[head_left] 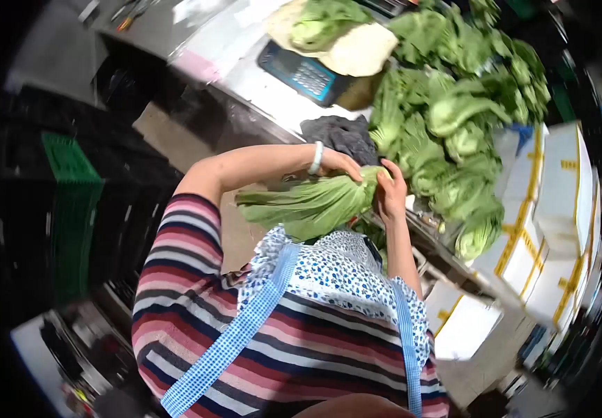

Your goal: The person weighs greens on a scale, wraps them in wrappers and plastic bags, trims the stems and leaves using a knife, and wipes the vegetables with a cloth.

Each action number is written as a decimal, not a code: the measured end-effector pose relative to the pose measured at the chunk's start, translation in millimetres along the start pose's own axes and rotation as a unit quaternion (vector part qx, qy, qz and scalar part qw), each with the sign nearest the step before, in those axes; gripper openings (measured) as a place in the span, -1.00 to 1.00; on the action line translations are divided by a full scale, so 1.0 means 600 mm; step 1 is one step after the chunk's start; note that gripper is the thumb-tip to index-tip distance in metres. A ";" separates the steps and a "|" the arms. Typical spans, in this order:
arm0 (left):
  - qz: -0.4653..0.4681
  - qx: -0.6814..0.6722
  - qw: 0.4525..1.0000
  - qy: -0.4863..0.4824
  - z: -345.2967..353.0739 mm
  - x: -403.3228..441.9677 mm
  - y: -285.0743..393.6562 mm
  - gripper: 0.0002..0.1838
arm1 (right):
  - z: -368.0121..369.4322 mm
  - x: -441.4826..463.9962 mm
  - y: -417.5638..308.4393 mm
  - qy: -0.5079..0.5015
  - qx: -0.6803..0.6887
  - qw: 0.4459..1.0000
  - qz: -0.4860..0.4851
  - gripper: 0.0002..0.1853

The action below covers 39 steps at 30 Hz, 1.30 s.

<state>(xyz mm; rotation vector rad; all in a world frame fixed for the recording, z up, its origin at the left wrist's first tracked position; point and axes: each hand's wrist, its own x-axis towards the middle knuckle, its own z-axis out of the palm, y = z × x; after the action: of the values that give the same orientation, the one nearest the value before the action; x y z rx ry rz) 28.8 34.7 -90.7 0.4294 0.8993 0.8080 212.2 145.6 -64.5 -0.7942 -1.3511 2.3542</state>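
A leafy green head of mustard greens [315, 202] lies sideways in front of my chest, its leaves spreading left and its pale base at the right. My left hand [339, 164], with a pale bracelet at the wrist, grips it from above near the base. Around the base end, my right hand [390, 191] is closed with the thumb on the stalks. Just beyond my hands a dark grey cloth [343, 136] lies crumpled on the table edge. More heads of greens [447, 139] are heaped to the right of it.
On the white table [245, 83] stands a scale with a keypad [308, 75], its pale pan [360, 52] holding greens. White foam boxes [559, 216] with yellow tape are stacked at the right. Dark crates and a green crate [71, 209] stand at the left.
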 end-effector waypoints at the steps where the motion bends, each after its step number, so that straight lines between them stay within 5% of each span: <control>1: -0.003 -0.008 1.000 -0.015 0.000 0.001 0.005 -0.58 | 0.008 -0.008 -0.008 0.022 -0.027 0.999 -0.001 -0.58; 5: -0.030 -0.038 0.996 -0.071 0.031 0.002 0.024 -0.56 | -0.086 -0.038 0.038 -0.019 -0.114 0.992 -0.044 -0.49; 7: -0.060 -0.015 0.996 -0.070 0.018 0.018 0.040 -0.57 | -0.163 -0.084 0.060 0.062 -0.275 0.959 -0.026 -0.66; 10: -0.079 -0.002 0.995 -0.068 0.026 0.037 0.055 -0.55 | -0.289 -0.130 0.091 0.244 -0.418 0.872 -0.079 -0.80; 12: -0.084 -0.017 0.993 -0.086 0.049 0.054 0.068 -0.53 | -0.379 -0.136 0.080 0.301 -0.600 0.734 -0.103 -0.83; 16: -0.104 0.035 0.988 -0.110 0.064 0.116 0.077 -0.55 | -0.468 -0.086 0.057 0.145 -0.757 0.616 -0.162 -0.66; 18: -0.097 0.068 0.989 -0.093 0.129 0.121 0.114 -0.55 | -0.459 -0.074 0.050 0.104 -0.817 0.561 -0.090 -0.68; 21: -0.101 0.087 0.988 -0.077 0.178 0.128 0.137 -0.51 | -0.460 -0.076 0.060 0.106 -0.842 0.518 -0.107 -0.72; 26: -0.049 0.254 0.964 -0.057 0.233 0.143 0.150 -0.46 | -0.430 -0.179 0.063 0.239 -0.758 0.591 -0.136 -0.79; 28: -0.045 0.283 0.956 -0.067 0.245 0.150 0.148 -0.46 | -0.377 -0.243 0.056 0.377 -0.475 0.795 0.005 -0.71; 29: -0.041 0.282 0.956 -0.069 0.252 0.156 0.145 -0.47 | -0.347 -0.267 0.057 0.430 -0.394 0.811 -0.054 -0.66; 31: -0.058 0.268 0.958 -0.077 0.260 0.170 0.139 -0.48 | -0.284 -0.297 0.049 0.496 -0.277 0.806 -0.169 -0.60; 33: -0.098 0.246 0.961 -0.076 0.270 0.185 0.133 -0.49 | -0.220 -0.322 0.010 0.487 -0.278 0.816 -0.141 -0.49; 36: -0.152 0.222 0.960 -0.074 0.290 0.206 0.131 -0.55 | -0.186 -0.315 0.017 0.467 -0.430 0.726 -0.263 -0.65; 39: -0.093 0.296 0.949 -0.062 0.315 0.219 0.126 -0.69 | -0.166 -0.315 -0.002 0.442 -0.430 0.731 -0.291 -0.66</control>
<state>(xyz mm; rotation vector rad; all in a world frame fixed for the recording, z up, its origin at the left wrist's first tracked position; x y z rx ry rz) 199.5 183.3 -3.5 0.8951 1.0396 0.3185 422.8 116.7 -45.2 -1.2301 -1.7624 0.5701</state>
